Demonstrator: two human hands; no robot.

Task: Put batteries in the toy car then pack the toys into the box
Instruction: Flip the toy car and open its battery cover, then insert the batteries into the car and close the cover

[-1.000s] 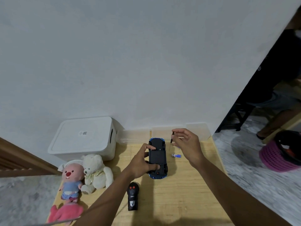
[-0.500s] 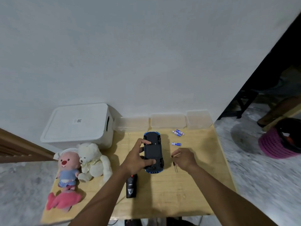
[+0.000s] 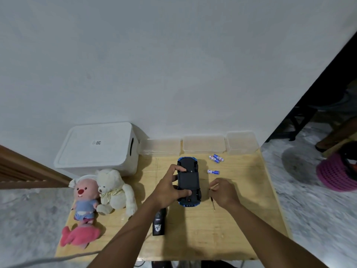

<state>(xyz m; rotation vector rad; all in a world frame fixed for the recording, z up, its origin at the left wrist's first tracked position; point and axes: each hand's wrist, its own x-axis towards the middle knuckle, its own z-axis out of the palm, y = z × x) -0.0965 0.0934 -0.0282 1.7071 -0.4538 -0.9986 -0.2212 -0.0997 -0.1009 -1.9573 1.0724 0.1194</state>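
From where I stand it looks like early going. Nearest the table [image 3: 231, 238] edge lies a black remote control [image 3: 159, 223], untouched. Just beyond it the left hand [image 3: 170, 188] grips the toy car [image 3: 188, 180], thumb curled over its near end and fingers hooked over its middle. The car is flipped wheels-up on the wood, in the middle of the table. Its belly is a flat dark panel with blue bodywork peeking out at both ends. The battery cover seems to be in place, though I can't tell whether it is fastened. Beside the car the right hand [image 3: 224, 192] has its fingers curled round a thin screwdriver [image 3: 213, 203], whose shaft points back toward the person. Further off, three blue batteries [image 3: 217, 158] lie loose on the table, well apart from the car, so I'd say none has gone in. Off to the left the plush toys [image 3: 114, 188] sit out in a huddle, and behind them the white box [image 3: 98, 147] has its lid on. A row of clear tubs [image 3: 203, 144] lines the wall. Loading and packing are all ahead.
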